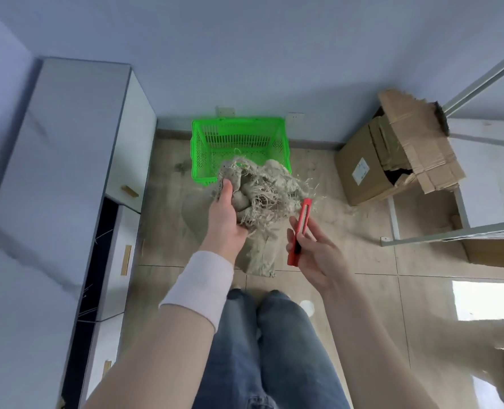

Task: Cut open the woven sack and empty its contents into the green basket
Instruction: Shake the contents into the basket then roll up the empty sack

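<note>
Woven sack [259, 187], frayed mouth gripped by left hand [225, 215] before the green basket [239, 125]; right hand [309, 252] holds red cutter [299, 231]. Cutting away from the fingers is advisable.

Seen from a head-worn camera: a person's left hand [225, 219] and right hand [312, 255], both forearms bare. A broad wristband [199, 293] of pale pink, soft-looking fabric wraps the left forearm [156, 349] just behind the left hand; its surface is plain and unmarked, and its edges run straight across the arm. The right forearm [371, 335] is uncovered from the right hand back to the frame's lower edge. Below and behind both hands, the legs are clad in blue denim jeans [286, 349], washed lighter along the fronts of the legs, with darker creases running down the gap between them.
</note>
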